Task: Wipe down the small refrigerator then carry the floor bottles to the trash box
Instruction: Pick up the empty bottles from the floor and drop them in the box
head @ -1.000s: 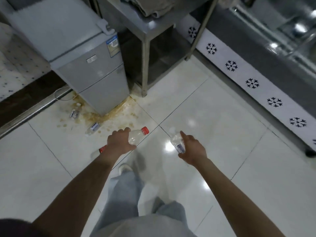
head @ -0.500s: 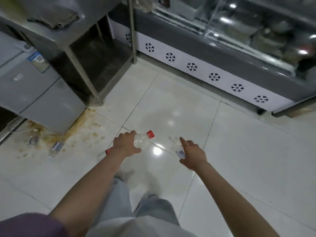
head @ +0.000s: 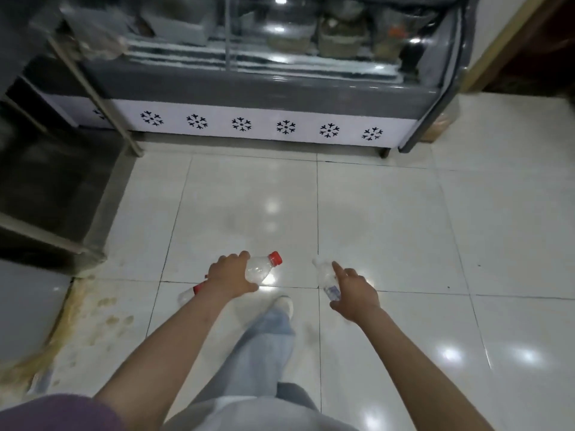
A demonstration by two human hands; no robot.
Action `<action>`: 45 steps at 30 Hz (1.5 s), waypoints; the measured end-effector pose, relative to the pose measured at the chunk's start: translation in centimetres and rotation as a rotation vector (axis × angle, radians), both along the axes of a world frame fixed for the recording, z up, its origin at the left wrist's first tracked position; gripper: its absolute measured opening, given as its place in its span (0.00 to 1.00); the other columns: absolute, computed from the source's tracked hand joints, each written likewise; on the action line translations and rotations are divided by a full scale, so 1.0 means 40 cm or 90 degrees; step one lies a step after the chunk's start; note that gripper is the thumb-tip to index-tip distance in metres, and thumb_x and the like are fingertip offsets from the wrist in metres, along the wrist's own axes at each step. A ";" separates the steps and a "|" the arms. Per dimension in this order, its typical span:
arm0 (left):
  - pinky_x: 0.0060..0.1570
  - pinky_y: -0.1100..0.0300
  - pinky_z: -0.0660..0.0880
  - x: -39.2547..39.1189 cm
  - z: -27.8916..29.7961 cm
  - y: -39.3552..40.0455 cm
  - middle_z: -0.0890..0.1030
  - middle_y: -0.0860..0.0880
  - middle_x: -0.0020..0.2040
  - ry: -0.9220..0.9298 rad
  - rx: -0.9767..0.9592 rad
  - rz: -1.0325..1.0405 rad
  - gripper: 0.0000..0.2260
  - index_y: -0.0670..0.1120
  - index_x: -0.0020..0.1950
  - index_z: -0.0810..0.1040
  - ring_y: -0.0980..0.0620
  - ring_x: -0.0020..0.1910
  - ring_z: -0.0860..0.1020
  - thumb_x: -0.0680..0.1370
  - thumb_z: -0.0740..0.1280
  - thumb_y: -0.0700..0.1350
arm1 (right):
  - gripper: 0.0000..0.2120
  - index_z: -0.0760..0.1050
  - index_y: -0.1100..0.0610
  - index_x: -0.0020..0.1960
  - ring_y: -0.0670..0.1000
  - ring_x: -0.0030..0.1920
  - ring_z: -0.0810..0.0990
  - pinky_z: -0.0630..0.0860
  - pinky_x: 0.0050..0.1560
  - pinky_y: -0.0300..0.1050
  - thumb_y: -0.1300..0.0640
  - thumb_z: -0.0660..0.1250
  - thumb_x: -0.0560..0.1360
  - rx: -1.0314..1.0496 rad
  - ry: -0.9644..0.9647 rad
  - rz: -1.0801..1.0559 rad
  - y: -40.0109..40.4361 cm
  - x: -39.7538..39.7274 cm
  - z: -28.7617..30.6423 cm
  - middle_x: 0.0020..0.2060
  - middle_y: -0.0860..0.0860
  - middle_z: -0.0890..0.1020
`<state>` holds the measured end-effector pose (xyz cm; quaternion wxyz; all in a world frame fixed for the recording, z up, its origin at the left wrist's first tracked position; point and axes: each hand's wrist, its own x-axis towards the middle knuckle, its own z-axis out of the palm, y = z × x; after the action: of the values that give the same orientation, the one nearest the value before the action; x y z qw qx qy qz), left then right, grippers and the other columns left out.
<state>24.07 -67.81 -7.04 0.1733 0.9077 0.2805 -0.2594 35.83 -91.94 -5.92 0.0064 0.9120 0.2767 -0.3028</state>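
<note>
Gripping a clear plastic bottle with a red cap [head: 263,269], the left hand [head: 231,276] is wrapped around its body, cap pointing forward and to the right; a second clear bottle end with a red band [head: 190,293] sticks out behind the same hand, toward the left. The right hand [head: 353,293] holds a smaller clear bottle with a blue label [head: 326,279], thumb and curled fingers closed on its lower part, the forefinger stretched out along it, its pale cap tilted up and to the left. Both bottles are carried in the air above the white tiled floor [head: 389,219], near one another but apart — the two bare forearms reach out from the bottom of the view. Beneath them a leg in light blue trousers [head: 264,346] steps forward, a pale shoe [head: 284,303] on the tiles. Ahead stands a glass display case [head: 280,88] with a white base band printed with black snowflakes. To the left is a metal desk frame [head: 93,88] with a dark lower shelf, and at the far left edge a grey surface — probably the small refrigerator [head: 25,306], though too little shows to be certain. Around its foot the tiles carry a brownish stain [head: 93,312].
</note>
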 end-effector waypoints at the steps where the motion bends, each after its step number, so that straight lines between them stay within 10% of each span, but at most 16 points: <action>1: 0.49 0.56 0.71 0.042 -0.001 -0.006 0.76 0.47 0.58 0.000 -0.002 -0.018 0.32 0.50 0.67 0.66 0.46 0.57 0.74 0.67 0.71 0.60 | 0.40 0.48 0.50 0.76 0.56 0.59 0.73 0.73 0.49 0.46 0.53 0.68 0.71 -0.002 -0.002 -0.020 -0.020 0.024 0.001 0.63 0.54 0.69; 21: 0.52 0.56 0.72 0.878 0.016 -0.346 0.75 0.48 0.59 0.000 -0.048 -0.310 0.34 0.51 0.69 0.65 0.46 0.58 0.74 0.66 0.70 0.60 | 0.40 0.50 0.49 0.75 0.55 0.58 0.74 0.75 0.49 0.46 0.52 0.70 0.70 0.010 -0.021 -0.389 -0.419 0.525 0.036 0.61 0.53 0.71; 45: 0.50 0.56 0.73 1.773 0.039 -0.822 0.76 0.47 0.57 -0.016 0.012 -0.255 0.33 0.50 0.67 0.66 0.46 0.55 0.75 0.66 0.71 0.60 | 0.41 0.52 0.49 0.74 0.56 0.57 0.74 0.76 0.52 0.49 0.52 0.71 0.68 0.047 0.001 -0.339 -0.911 1.478 0.019 0.60 0.54 0.72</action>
<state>95.01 -100.71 -5.50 0.1130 0.9501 0.0947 -0.2748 94.93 -128.39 -5.14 -0.1070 0.9521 0.0378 -0.2840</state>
